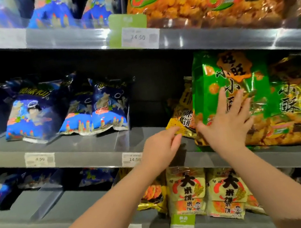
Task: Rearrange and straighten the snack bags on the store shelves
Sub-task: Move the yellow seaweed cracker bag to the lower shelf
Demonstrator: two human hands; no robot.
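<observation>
On the middle shelf (83,144), right hand (228,123) spread flat against green bag (210,88), left hand (160,143) pinching yellow bag (183,120); best pushed back squarely, bottom edge level.

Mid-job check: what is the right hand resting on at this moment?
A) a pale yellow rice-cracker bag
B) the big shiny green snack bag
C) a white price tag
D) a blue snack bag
B: the right hand lies flat, fingers spread, on the front of the big shiny green snack bag on the middle shelf.
</observation>
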